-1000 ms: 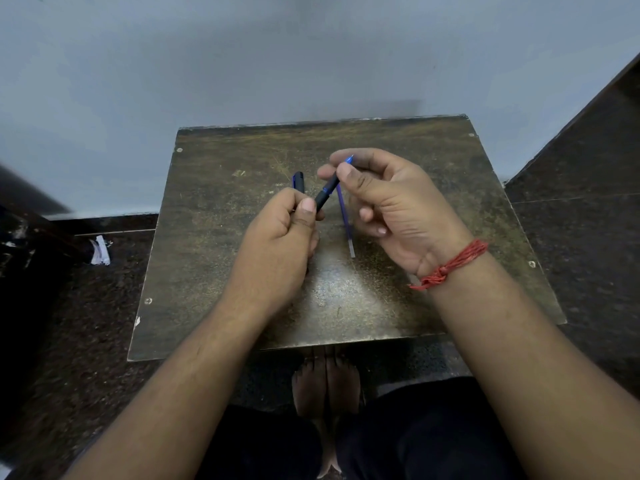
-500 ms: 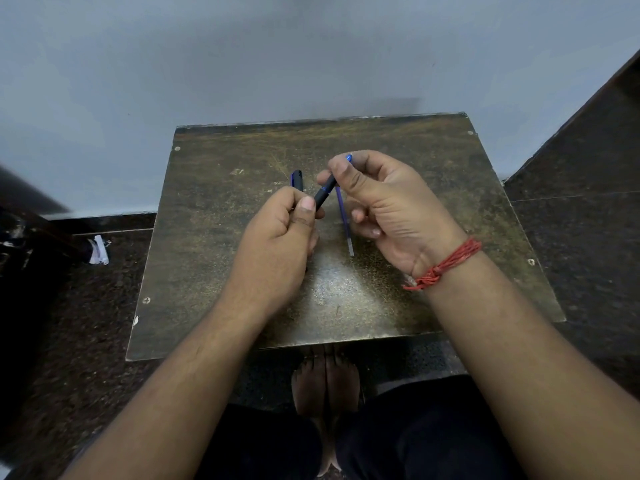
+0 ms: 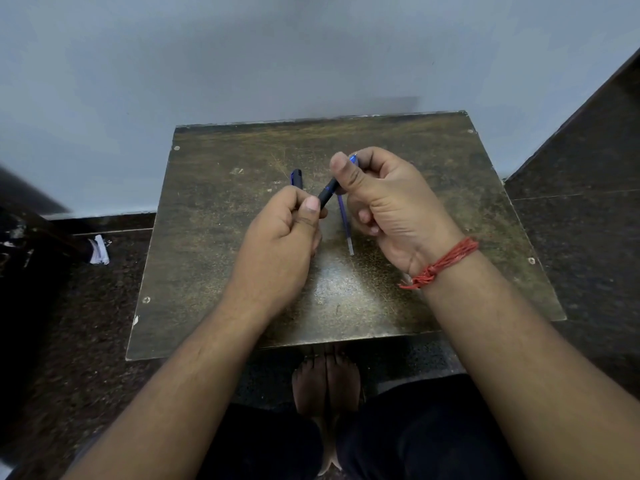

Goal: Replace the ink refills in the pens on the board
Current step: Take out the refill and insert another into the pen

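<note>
Pen (image 3: 328, 194) gripped by both hands mid-board (image 3: 214, 216), edges well apart.

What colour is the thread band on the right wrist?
Red thread band, clearest in the head view.

Plain pale blue-grey wall (image 3: 242, 57) filled the top of the view; dark speckled stone floor (image 3: 76, 306) ran below it, a pale skirting strip where they met; worn brown worktop (image 3: 214, 237) stood against the wall, scratched, screws at its corners, a soft glare patch near its front; dark slanted panel (image 3: 595, 126) at right; dark blurred furniture (image 3: 24, 220) at left; crumpled white scrap (image 3: 99, 251) on the floor beside it.
</note>
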`<state>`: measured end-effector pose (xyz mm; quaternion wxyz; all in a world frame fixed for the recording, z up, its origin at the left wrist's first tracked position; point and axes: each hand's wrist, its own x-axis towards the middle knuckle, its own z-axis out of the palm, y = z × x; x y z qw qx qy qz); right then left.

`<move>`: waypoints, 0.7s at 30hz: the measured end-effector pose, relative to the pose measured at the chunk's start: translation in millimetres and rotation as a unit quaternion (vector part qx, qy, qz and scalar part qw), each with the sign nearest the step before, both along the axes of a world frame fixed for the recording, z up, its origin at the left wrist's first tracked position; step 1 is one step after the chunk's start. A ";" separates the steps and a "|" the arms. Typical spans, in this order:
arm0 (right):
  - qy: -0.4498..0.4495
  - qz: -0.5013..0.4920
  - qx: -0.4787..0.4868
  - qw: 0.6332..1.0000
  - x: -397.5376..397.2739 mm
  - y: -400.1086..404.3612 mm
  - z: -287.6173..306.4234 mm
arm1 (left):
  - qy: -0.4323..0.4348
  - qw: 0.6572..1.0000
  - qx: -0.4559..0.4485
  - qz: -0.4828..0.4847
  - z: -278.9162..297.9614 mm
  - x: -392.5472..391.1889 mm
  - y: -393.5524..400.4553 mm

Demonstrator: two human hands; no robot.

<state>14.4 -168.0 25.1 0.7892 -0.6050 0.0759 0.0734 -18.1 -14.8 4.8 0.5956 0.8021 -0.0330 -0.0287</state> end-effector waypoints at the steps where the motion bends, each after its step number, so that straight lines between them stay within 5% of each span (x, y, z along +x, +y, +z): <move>1: -0.002 0.003 0.001 1.000 0.1 -0.9 -0.2 | 0.000 1.000 -0.004 0.002 0.2 0.7 0.7; 7: -0.002 0.056 0.085 0.995 1.0 -8.9 2.5 | 0.001 1.000 -0.021 0.009 0.2 2.9 3.8; 21: -0.005 0.047 0.046 0.998 1.4 -5.6 -1.3 | -0.004 0.999 -0.033 0.005 -0.7 2.5 3.8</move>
